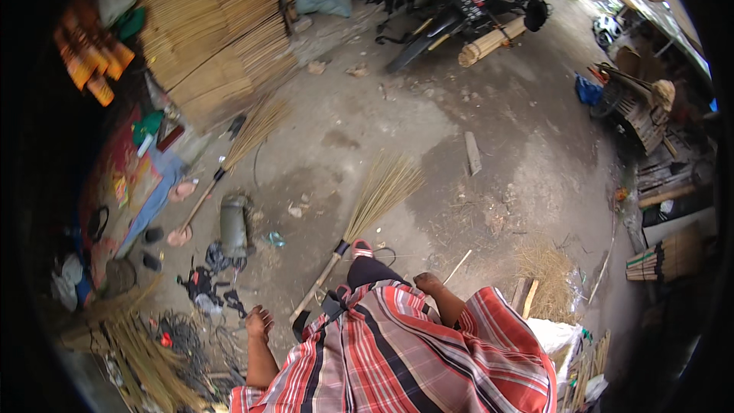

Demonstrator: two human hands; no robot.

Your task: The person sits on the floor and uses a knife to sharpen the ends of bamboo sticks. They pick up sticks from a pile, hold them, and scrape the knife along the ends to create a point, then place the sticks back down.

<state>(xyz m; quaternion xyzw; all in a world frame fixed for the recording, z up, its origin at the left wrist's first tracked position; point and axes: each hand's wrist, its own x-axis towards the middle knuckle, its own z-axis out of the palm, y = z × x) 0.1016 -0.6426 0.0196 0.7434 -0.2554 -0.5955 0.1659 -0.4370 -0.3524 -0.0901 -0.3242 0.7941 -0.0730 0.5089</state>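
The person stands on the bare concrete floor [428,115], a red striped cloth filling the lower edge of the view, with both arms hanging at the sides. The left hand [258,323] hangs with its fingers loosely spread and grips nothing. The right hand [428,283] shows only its back, and I cannot tell whether its fingers are curled or hold anything.

The nearest thing is a broom [376,197] lying on the floor between the 2 hands. Its pale bristle fan points toward the far side, and its handle runs back to just in front of the person. A second broom [246,136] lies well apart to the left, near a tall stack of split sticks [214,38] and a grey-green cylinder [233,226].

As I judge it, this is a pause between handlings, with nothing gripped and the broom at rest. Taking it up would call for bending down and closing one hand around the handle near its dark collar, clear of the loose bristles.
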